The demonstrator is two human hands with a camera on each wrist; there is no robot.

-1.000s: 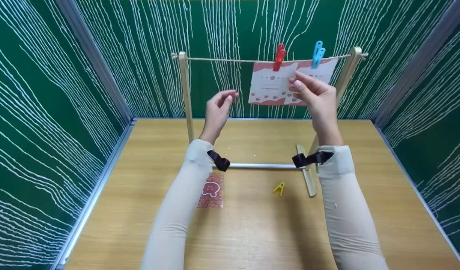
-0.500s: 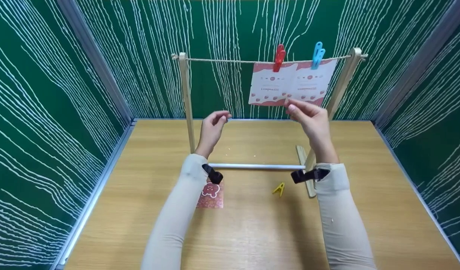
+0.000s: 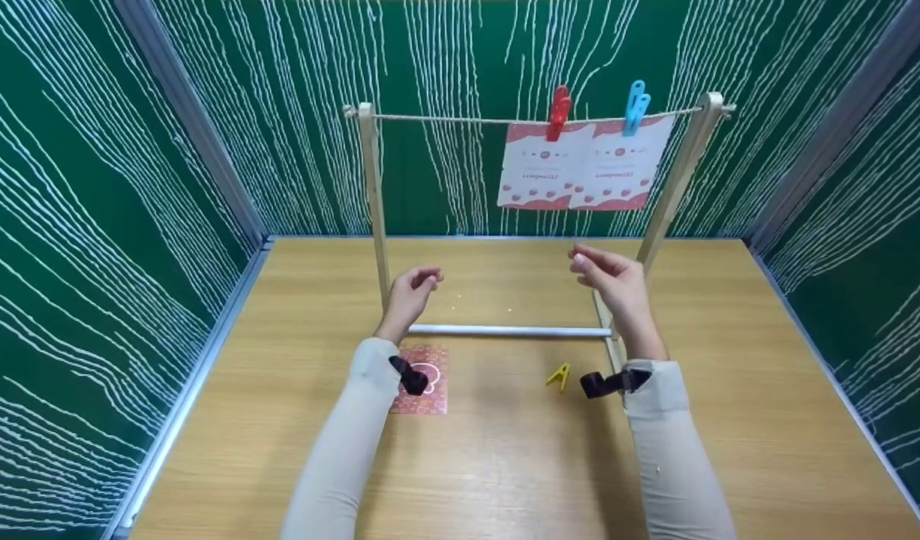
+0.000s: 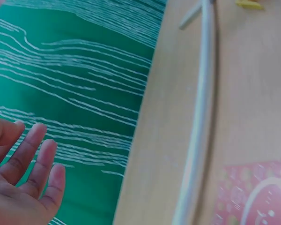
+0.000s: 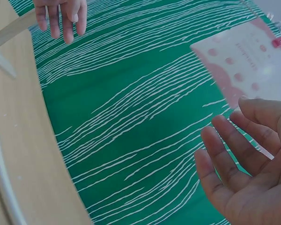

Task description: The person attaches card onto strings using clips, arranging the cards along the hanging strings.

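Two white and pink strawberry-print cards (image 3: pixel 536 169) hang side by side from a string (image 3: pixel 445 119). A red clothespin (image 3: pixel 558 114) grips one card and a blue clothespin (image 3: pixel 635 109) the other. Below the cards, my right hand (image 3: pixel 617 289) hovers with loosely bent fingers and nothing in them. My left hand (image 3: pixel 409 300) is also bare, its fingers relaxed, beside the left post. Under the left wrist, a red card with a white-outlined bear (image 3: pixel 434 401) lies on the table, partly covered by the wrist camera. A yellow clothespin (image 3: pixel 558 376) rests on the table near the right wrist.
The string runs between a left wooden post (image 3: pixel 374 195) and a right wooden post (image 3: pixel 681 176). A pale rod (image 3: pixel 505 331) joins them low down over the wooden table (image 3: pixel 497 465). Green walls with white wavy lines (image 3: pixel 92 262) enclose the back and sides.
Both hands have come down and back from the string, the right one away from the hanging cards. The cards and clothespins stay where they were.
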